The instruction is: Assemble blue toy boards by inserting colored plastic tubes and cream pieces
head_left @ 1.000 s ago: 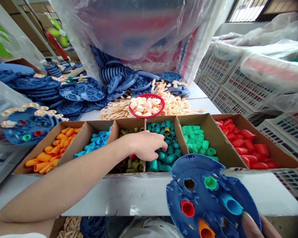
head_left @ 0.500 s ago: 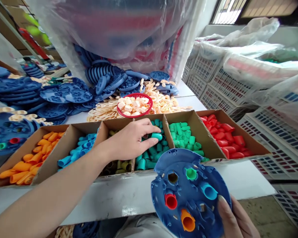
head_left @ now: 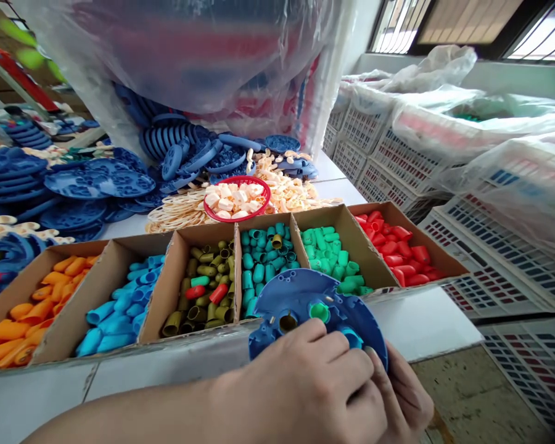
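A round blue plastic disc [head_left: 296,299] with sockets sits in front of me over the table's near edge. My right hand [head_left: 407,401] grips it from below on the right. My left hand [head_left: 305,382] lies over its lower half with fingers curled, and hides whatever is under it. A green cap [head_left: 319,311] and a light-blue cap [head_left: 354,338] sit in sockets above my fingers. Just behind the disc is the teal caps compartment [head_left: 263,259] of a cardboard tray [head_left: 198,231].
The tray also holds orange caps [head_left: 32,308], light-blue caps [head_left: 120,308], olive caps [head_left: 203,283], green caps [head_left: 333,259] and red caps [head_left: 398,253]. Behind it stand a red basket [head_left: 235,200] of pale pieces and stacked blue discs [head_left: 102,179]. White crates [head_left: 490,185] line the right.
My left hand lifted a teal cap out of its compartment and came back onto the disc. The disc moved up and left, closer to the tray. The view swung right.
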